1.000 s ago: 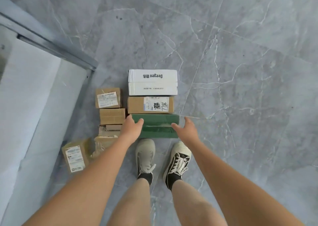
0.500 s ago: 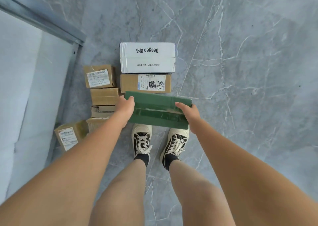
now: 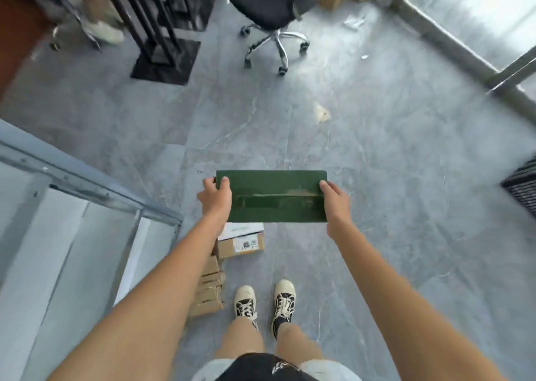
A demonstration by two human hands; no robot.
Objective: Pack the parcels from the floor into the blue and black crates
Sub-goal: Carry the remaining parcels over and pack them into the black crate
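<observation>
I hold a flat dark green box (image 3: 275, 196) level in front of me, well above the floor. My left hand (image 3: 214, 197) grips its left end and my right hand (image 3: 335, 202) grips its right end. Below it on the floor lie a brown parcel with a white label (image 3: 240, 245) and a row of small brown parcels (image 3: 209, 289), partly hidden by my left forearm. A white box edge (image 3: 239, 230) shows just under the green box. At the right edge of the view a black crate (image 3: 522, 186) is partly visible. No blue crate is in view.
A glass partition with a metal frame (image 3: 87, 189) runs along my left. A black office chair (image 3: 274, 9) and a black rack base (image 3: 166, 58) stand ahead. A window frame (image 3: 464, 52) lines the right. My feet (image 3: 265, 302) stand beside the parcels.
I lifted the green box off the floor with both hands and stood up; the view swung up, revealing the chair, rack and black crate.
</observation>
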